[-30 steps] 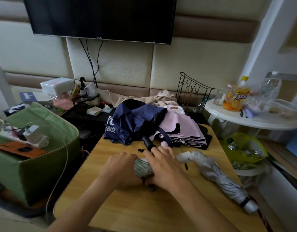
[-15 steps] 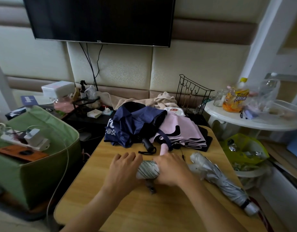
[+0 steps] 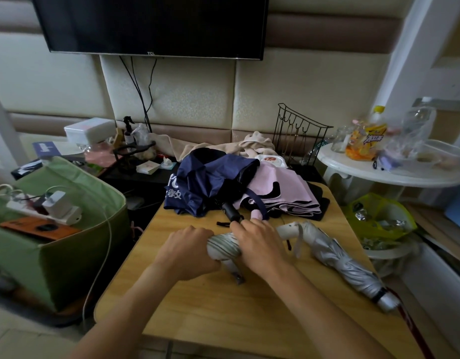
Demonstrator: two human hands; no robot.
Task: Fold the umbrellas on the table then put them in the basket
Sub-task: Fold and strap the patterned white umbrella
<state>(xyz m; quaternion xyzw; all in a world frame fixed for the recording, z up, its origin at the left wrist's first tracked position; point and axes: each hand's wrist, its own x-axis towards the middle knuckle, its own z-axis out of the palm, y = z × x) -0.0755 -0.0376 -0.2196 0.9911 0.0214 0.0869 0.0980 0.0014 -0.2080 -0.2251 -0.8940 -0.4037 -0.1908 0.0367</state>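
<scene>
Left hand [image 3: 187, 251] is curling round the 9 o'clock end of the striped umbrella [image 3: 223, 246], fingers wrapped over the top; right hand [image 3: 260, 244] is gripping the same roll from the 3 o'clock side, fingers curled over it, thumb hidden. Umbrella is lying crosswise at mid-table [image 3: 223, 312], a strap tab [image 3: 239, 277] hanging out at its 6 o'clock. Judging by the look, it is light, the cloth soft and slick, stiff only along the inner shaft; the pleats are likely springing loose unless both hands keep squeezing, so the roll's middle is the place to hold while the strap is being wound. Just at 3 o'clock of the right hand, the silver umbrella [image 3: 340, 260] is lying already rolled, slanting toward 5 o'clock. At 12 o'clock the navy umbrella [image 3: 205, 185] and pink umbrella [image 3: 283, 190] are sitting slack and unfolded, touching each other. Green basket [image 3: 68, 250] is standing off the table at 9 o'clock, a charger [image 3: 59, 207] resting inside. Against the earlier frames: left hand was lying flatter, fingers stretched along the roll; now it is closing into a fist round it, and the roll is looking tighter. The other umbrellas are staying put.
</scene>
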